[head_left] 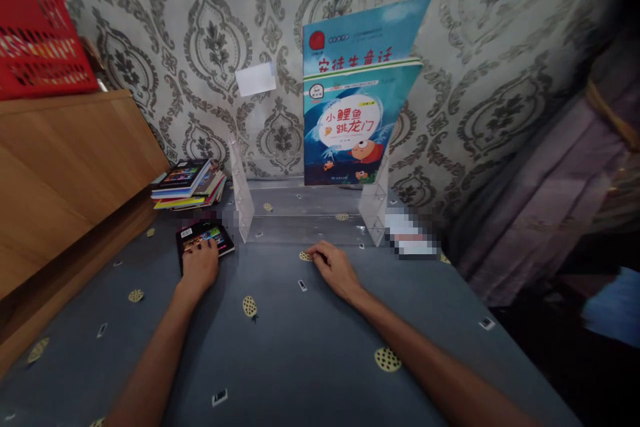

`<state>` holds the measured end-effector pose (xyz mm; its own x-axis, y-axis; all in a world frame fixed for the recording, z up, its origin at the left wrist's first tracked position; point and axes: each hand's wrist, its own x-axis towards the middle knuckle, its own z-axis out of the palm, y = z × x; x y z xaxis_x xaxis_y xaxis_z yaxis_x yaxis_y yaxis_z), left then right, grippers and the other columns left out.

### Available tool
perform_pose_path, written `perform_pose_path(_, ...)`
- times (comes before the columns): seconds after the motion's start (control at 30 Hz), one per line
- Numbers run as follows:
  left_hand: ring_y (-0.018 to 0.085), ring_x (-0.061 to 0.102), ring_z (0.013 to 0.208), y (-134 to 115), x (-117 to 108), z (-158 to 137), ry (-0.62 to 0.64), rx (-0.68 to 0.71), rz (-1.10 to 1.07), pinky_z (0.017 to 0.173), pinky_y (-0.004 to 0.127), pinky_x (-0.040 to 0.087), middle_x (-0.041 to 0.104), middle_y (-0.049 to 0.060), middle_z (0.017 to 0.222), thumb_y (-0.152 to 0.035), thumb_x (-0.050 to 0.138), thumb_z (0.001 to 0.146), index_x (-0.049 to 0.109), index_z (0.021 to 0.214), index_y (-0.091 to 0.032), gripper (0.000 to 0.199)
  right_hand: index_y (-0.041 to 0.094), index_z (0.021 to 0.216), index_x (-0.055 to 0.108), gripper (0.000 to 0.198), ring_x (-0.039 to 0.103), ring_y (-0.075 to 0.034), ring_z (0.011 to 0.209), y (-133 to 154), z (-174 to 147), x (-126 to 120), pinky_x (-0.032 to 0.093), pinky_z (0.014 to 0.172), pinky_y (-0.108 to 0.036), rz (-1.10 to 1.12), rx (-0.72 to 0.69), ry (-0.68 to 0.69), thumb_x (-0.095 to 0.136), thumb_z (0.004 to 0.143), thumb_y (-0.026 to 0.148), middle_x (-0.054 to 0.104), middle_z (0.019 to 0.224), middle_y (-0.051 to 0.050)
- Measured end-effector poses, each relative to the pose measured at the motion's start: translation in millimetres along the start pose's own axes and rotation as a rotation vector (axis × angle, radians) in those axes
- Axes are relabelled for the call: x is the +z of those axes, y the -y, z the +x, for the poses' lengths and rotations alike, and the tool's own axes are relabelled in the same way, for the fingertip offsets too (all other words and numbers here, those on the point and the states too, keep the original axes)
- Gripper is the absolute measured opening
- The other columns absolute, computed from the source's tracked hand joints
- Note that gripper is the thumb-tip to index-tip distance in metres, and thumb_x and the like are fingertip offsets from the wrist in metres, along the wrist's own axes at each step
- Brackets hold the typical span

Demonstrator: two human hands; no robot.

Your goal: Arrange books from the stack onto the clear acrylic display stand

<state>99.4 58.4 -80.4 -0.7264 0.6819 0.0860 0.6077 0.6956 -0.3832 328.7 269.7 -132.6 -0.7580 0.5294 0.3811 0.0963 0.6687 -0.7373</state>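
Note:
My left hand (201, 263) lies over a dark book (220, 238) with a colourful cover picture, flat on the table. Its fingers are spread across the cover. Loosely curled, my right hand (335, 270) rests on the table with nothing visible in it. Just beyond it stands a clear acrylic book rack (243, 200) with stepped tiers. On the rack's right side, a blue picture book with an orange fish (345, 127) stands upright in front of a taller blue book (360, 33).
A stack of books (187, 187) lies at the back left, beside a wooden cabinet (75, 173) bearing a red basket (40, 33). Right of the rack is a pixelated pale item (413, 233). A curtain (540, 213) hangs at the right. The patterned tablecloth (295, 360) covers the table.

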Motion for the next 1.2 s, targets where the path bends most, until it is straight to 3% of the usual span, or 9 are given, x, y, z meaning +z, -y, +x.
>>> perform_pose_path(0.13, 0.04, 0.064, 0.109, 1.8, -1.9, 0.1, 0.042, 0.019, -0.007, 0.083, 0.048, 0.052, 0.061, 0.028, 0.12, -0.005, 0.03, 0.091, 0.053, 0.133, -0.003, 0.048, 0.019, 0.087, 0.071, 0.026, 0.064, -0.02, 0.079, 0.0, 0.8, 0.1, 0.049, 0.077, -0.032, -0.014, 0.006, 0.007, 0.046, 0.086, 0.012, 0.07, 0.086, -0.006)
perform_pose_path(0.3, 0.037, 0.063, 0.113, 6.1, 1.0, 1.1, 0.118, 0.076, -0.052, 0.088, 0.047, 0.051, 0.06, 0.027, 0.126, -0.011, 0.044, 0.086, 0.053, 0.135, -0.007, 0.05, 0.02, 0.087, 0.072, 0.026, 0.064, -0.018, 0.076, -2.0, 0.7, 0.9, 0.049, 0.075, -0.03, -0.013, 0.007, -0.004, 0.047, 0.086, 0.012, 0.07, 0.085, -0.005)
perform_pose_path(0.4, 0.037, 0.059, 0.12, 21.0, 5.2, 6.3, 0.181, 0.119, -0.096, 0.091, 0.048, 0.05, 0.057, 0.023, 0.136, -0.025, 0.055, 0.083, 0.055, 0.137, -0.017, 0.054, 0.02, 0.089, 0.072, 0.026, 0.064, -0.018, 0.076, -2.9, 0.3, 1.0, 0.05, 0.074, -0.03, -0.01, 0.005, -0.005, 0.047, 0.086, 0.012, 0.07, 0.085, -0.005)
perform_pose_path(0.5, 0.034, 0.055, 0.127, 44.2, 11.7, 18.2, 0.228, 0.19, -0.187, 0.096, 0.042, 0.049, 0.057, 0.015, 0.141, -0.051, 0.059, 0.082, 0.059, 0.134, -0.025, 0.057, 0.02, 0.089, 0.072, 0.026, 0.064, -0.018, 0.077, -3.1, 0.4, 0.8, 0.05, 0.074, -0.03, -0.011, 0.005, -0.003, 0.047, 0.086, 0.013, 0.07, 0.086, -0.005)
perform_pose_path(0.57, 0.03, 0.06, 0.121, 57.1, 18.3, 28.0, 0.181, 0.167, -0.315, 0.096, 0.038, 0.049, 0.063, 0.011, 0.135, -0.059, 0.051, 0.087, 0.064, 0.126, -0.027, 0.053, 0.021, 0.089, 0.072, 0.026, 0.064, -0.018, 0.077, -3.0, 0.4, 0.7, 0.05, 0.074, -0.03, -0.01, 0.001, 0.0, 0.047, 0.087, 0.014, 0.07, 0.085, -0.005)
perform_pose_path(0.63, 0.029, 0.062, 0.118, 63.3, 27.2, 36.8, 0.087, 0.048, -0.377, 0.095, 0.039, 0.05, 0.064, 0.012, 0.131, -0.057, 0.042, 0.093, 0.064, 0.126, -0.024, 0.052, 0.021, 0.089, 0.072, 0.026, 0.064, -0.018, 0.077, -3.0, 0.3, 0.8, 0.05, 0.075, -0.031, -0.007, -0.004, -0.003, 0.047, 0.087, 0.015, 0.071, 0.085, -0.004)
perform_pose_path(0.8, 0.035, 0.043, 0.14, 59.1, 52.6, 48.2, -0.046, -0.145, -0.405, 0.106, 0.055, 0.041, 0.046, 0.022, 0.151, -0.047, 0.03, 0.098, 0.046, 0.143, -0.011, 0.059, 0.021, 0.089, 0.072, 0.025, 0.065, -0.018, 0.078, -2.7, -0.2, 1.4, 0.05, 0.076, -0.031, -0.012, 0.009, -0.011, 0.048, 0.086, 0.014, 0.071, 0.086, -0.005)
perform_pose_path(0.93, 0.033, 0.038, 0.144, 62.1, 63.9, 54.3, -0.043, -0.13, -0.44, 0.111, 0.055, 0.037, 0.045, 0.019, 0.152, -0.048, 0.031, 0.097, 0.048, 0.141, -0.013, 0.058, 0.02, 0.089, 0.072, 0.026, 0.065, -0.019, 0.08, -1.8, 0.6, 1.5, 0.05, 0.077, -0.031, -0.015, 0.01, -0.003, 0.047, 0.086, 0.013, 0.071, 0.087, -0.005)
perform_pose_path(1.2, 0.032, 0.055, 0.125, 71.8, 61.8, 63.9, -0.044, -0.097, -0.46, 0.101, 0.049, 0.044, 0.059, 0.018, 0.134, -0.052, 0.036, 0.093, 0.053, 0.127, -0.014, 0.054, 0.02, 0.087, 0.072, 0.025, 0.064, -0.018, 0.08, -2.5, -0.2, 3.0, 0.049, 0.077, -0.03, -0.014, 0.004, -0.021, 0.049, 0.085, 0.01, 0.071, 0.088, -0.005)
